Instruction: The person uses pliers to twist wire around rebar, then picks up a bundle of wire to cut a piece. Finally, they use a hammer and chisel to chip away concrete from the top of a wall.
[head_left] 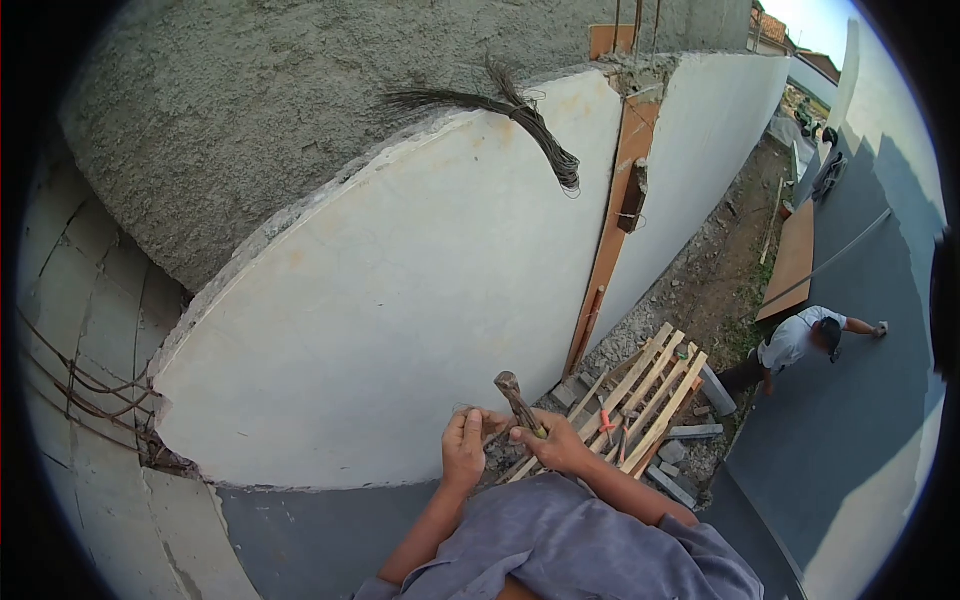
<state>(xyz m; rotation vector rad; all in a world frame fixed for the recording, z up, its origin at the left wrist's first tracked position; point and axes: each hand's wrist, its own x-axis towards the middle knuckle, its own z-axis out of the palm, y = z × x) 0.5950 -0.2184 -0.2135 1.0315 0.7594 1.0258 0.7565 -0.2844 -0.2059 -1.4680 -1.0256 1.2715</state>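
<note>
In front of the white wall [380,300], a hammer-like tool [520,405] was gripped in the R hand [560,445], fingers clamped round its handle, head up, prob. for control; L hand [462,450] was held just beside it, fingertips together on what seemed to be thin wire [464,408], prob. pinched because it was so fine; some open room was left betw. hands & wall; rebar [72,378] was left jutting past the wall's rough L end; a wire bundle [535,125] was draped over the wall's top edge, prob. hung there for easy reach; an orange-brown board [610,240] was set upright in the wall's gap; below the wall, red-handled tool [606,421] was laid on a slatted platform [664,412]; beyond, across from the wall, a co-worker [795,340] was seen, w/ a dirt strip [715,240] betw.
</note>
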